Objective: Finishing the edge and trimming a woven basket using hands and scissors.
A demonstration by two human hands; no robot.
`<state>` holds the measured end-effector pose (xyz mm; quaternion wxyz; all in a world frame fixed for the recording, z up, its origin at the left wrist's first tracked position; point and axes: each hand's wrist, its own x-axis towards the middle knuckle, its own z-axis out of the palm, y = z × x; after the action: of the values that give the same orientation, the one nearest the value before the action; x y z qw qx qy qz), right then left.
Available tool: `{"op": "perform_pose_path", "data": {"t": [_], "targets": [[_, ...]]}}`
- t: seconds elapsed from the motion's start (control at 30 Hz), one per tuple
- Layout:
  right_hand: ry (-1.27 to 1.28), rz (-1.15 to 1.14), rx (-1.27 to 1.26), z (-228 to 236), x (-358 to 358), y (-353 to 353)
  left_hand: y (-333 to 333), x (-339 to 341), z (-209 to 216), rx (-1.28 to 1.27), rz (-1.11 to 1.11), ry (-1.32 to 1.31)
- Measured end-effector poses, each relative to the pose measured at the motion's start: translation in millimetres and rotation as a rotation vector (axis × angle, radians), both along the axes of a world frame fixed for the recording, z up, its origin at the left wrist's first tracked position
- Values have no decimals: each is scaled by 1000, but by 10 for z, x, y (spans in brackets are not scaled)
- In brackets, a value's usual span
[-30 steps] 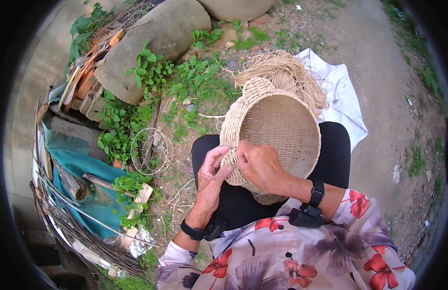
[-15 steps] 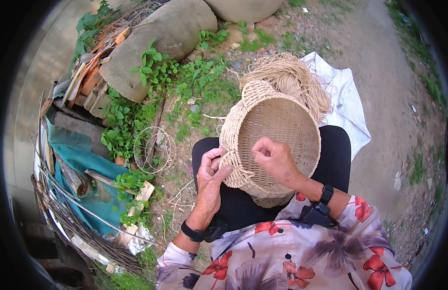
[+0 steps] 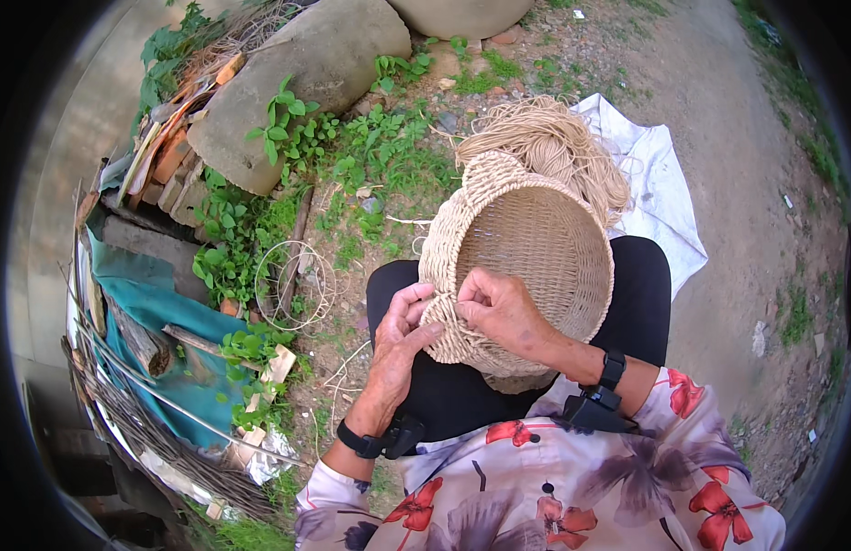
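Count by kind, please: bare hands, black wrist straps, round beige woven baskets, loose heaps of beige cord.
Bare left hand and bare right hand: 2
Black wrist straps: 2
Round beige woven basket: 1
Loose heap of beige cord: 1
Total: 6

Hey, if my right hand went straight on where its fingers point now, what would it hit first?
Probably the left side of the woven basket: your right hand has its fingertips at or very near the rim there. Beyond that lies your left hand, though depth is unclear.
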<state>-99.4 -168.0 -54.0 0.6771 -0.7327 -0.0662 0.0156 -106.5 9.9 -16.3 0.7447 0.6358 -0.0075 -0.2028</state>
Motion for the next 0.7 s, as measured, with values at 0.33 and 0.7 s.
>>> {"op": "perform_pose_path", "data": {"t": [0.33, 0.7], "targets": [[-79, 4, -175, 64, 79, 8, -41, 4, -19, 61, 55, -38], [-64, -51, -137, 89, 50, 33, 106, 322, -112, 409, 36, -485]]}}
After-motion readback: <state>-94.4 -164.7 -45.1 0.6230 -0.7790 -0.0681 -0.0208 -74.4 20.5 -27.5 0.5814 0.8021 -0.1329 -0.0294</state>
